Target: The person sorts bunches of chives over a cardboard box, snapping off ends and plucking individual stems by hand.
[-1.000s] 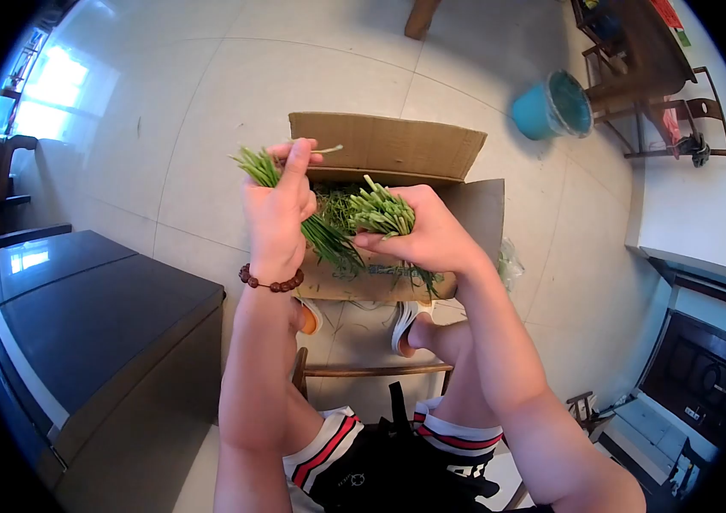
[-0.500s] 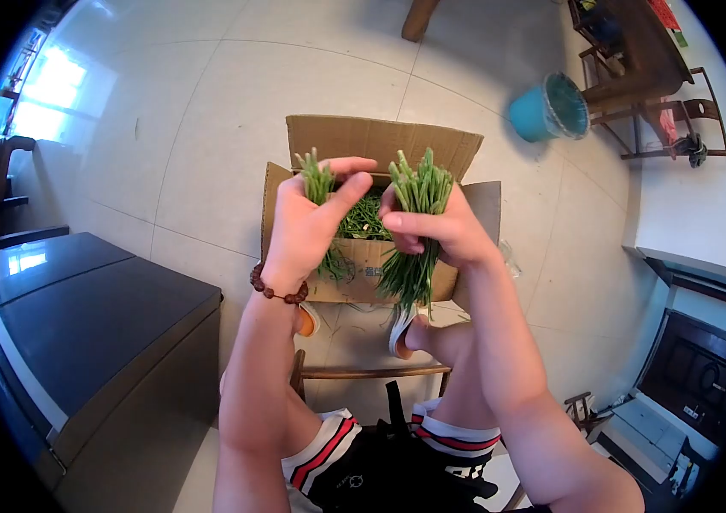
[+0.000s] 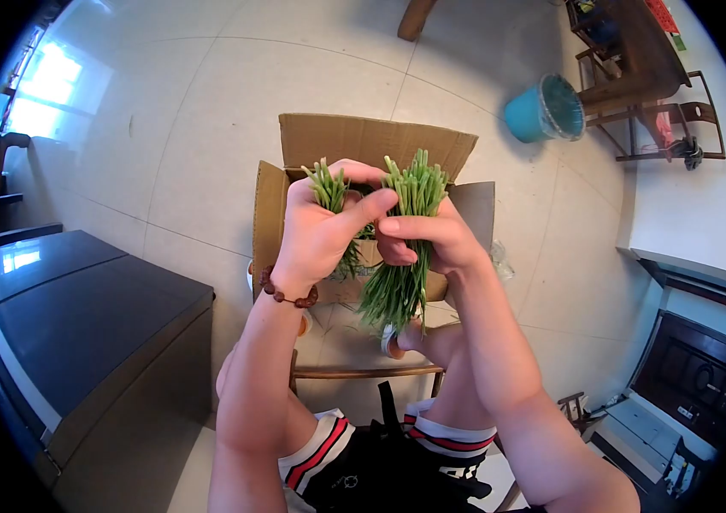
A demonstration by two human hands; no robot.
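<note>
My left hand (image 3: 317, 227) holds a small bunch of green stalks (image 3: 326, 185), chive-like, in the crook of its palm. Its thumb and index finger reach across to the larger bunch of green stalks (image 3: 414, 190), at its upper left side. Around that larger bunch my right hand (image 3: 435, 235) is closed, thumb across the front. Cut pale ends point up and thin green leaves hang below the hand. Both hands are above an open cardboard box (image 3: 371, 141), whose inside is mostly hidden behind them.
A blue bucket (image 3: 525, 118) with a plastic liner stands on the tiled floor at back right, near a wooden table (image 3: 636, 73). A dark cabinet (image 3: 81, 316) is on the left. My feet and a wooden stool rail (image 3: 367, 373) are below the box.
My left hand has moved right, bringing its thumb and index finger to the larger bunch. The larger bunch's lower end has swung slightly left. The view has shifted a little.
</note>
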